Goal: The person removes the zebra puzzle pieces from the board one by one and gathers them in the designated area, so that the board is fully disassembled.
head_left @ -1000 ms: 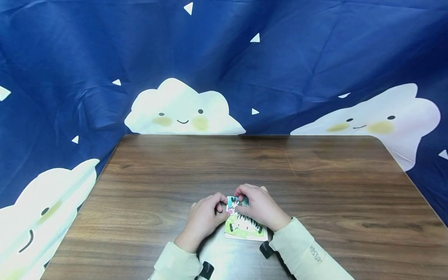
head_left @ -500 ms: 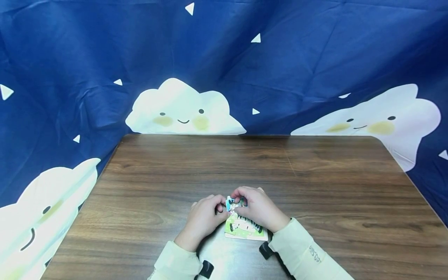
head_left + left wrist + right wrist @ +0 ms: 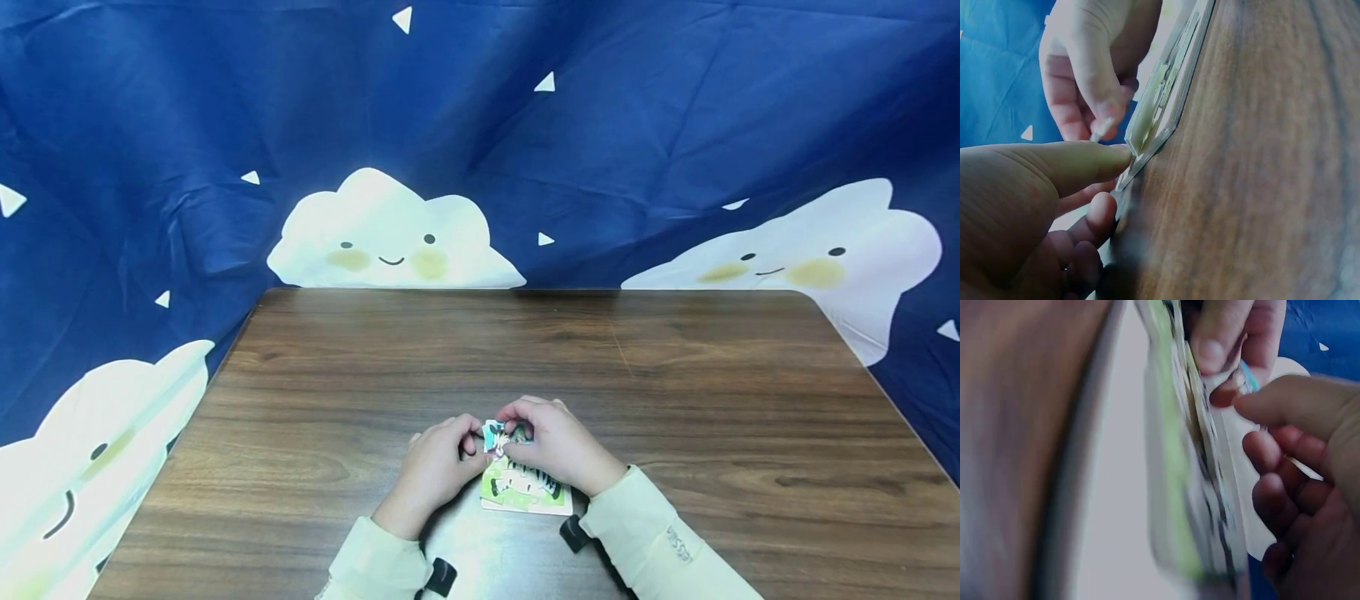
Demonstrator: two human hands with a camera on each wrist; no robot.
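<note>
A small zebra jigsaw puzzle (image 3: 525,492) in a pale frame lies on the wooden table (image 3: 675,392), close to the near edge. Both hands meet at its far left corner. My right hand (image 3: 551,446) pinches a blue-and-white puzzle piece (image 3: 495,435) that is tilted up off the board. My left hand (image 3: 438,467) has curled fingers, and its thumb (image 3: 1072,165) and fingers pinch the corner of the puzzle frame (image 3: 1160,119). In the right wrist view the puzzle (image 3: 1191,475) shows edge-on, with the piece's blue edge (image 3: 1249,378) between the fingertips of both hands.
A dark blue curtain with smiling white clouds (image 3: 390,233) hangs behind and around the table. Pale sleeves (image 3: 660,542) cover both forearms, with black wrist straps (image 3: 442,577) on them. Bare wood lies left, right and beyond the puzzle.
The piece at the puzzle's far corner lay flatter one second ago and is now lifted and tilted between the fingertips. Both hands have stayed almost in place.
</note>
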